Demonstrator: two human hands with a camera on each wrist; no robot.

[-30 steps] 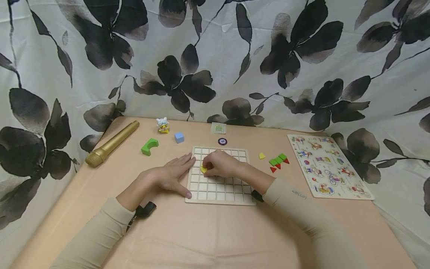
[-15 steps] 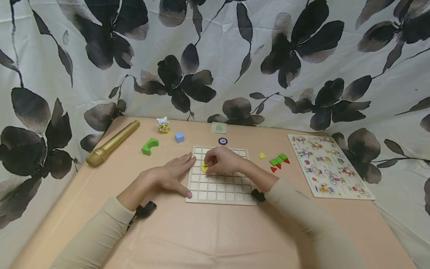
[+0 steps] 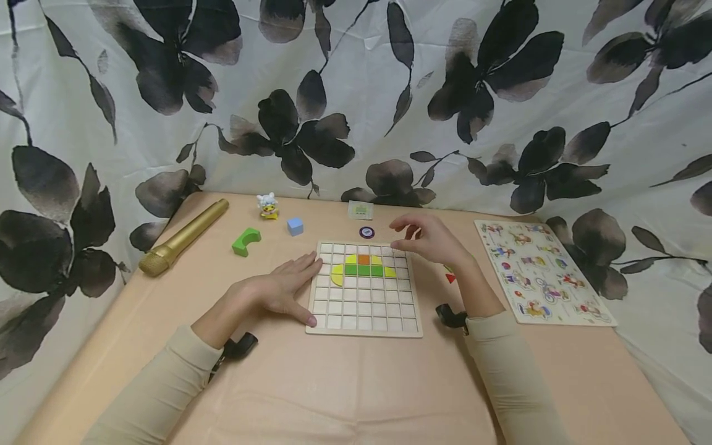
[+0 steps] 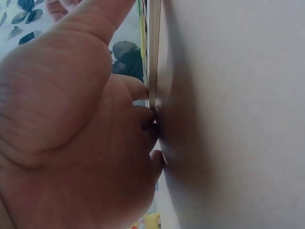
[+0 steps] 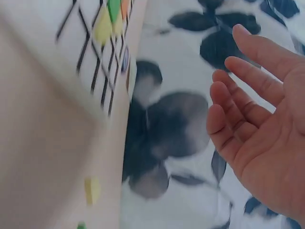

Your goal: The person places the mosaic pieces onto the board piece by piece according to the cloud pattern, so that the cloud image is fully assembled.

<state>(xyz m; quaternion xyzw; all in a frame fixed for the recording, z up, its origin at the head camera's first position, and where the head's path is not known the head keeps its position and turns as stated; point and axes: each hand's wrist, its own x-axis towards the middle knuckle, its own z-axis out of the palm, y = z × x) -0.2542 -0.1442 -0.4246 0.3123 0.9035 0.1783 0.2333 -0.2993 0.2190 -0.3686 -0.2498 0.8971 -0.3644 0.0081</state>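
A white grid board (image 3: 364,309) lies on the table. Set into its upper rows are yellow pieces (image 3: 337,278), green pieces (image 3: 363,270) and an orange square (image 3: 363,259). My left hand (image 3: 280,289) rests at the board's left side, fingers spread, thumb on the lower left corner. In the left wrist view, fingertips meet the board's edge (image 4: 152,52). Raised past the board's upper right corner, my right hand (image 3: 431,238) holds nothing, as its relaxed fingers (image 5: 255,78) show in the right wrist view. Below it lie a loose yellow piece (image 5: 91,191) and a red triangle (image 3: 450,278).
A gold microphone (image 3: 186,236), green arch block (image 3: 245,241), blue cube (image 3: 295,226) and small figurine (image 3: 267,206) stand at the left. Behind the board are a round token (image 3: 366,232) and a card (image 3: 360,211). A picture puzzle board (image 3: 542,272) lies right.
My right hand has let go of the yellow piece at the board's left and moved right and up, off the grid, uncovering the coloured pieces. The left hand has stayed put.
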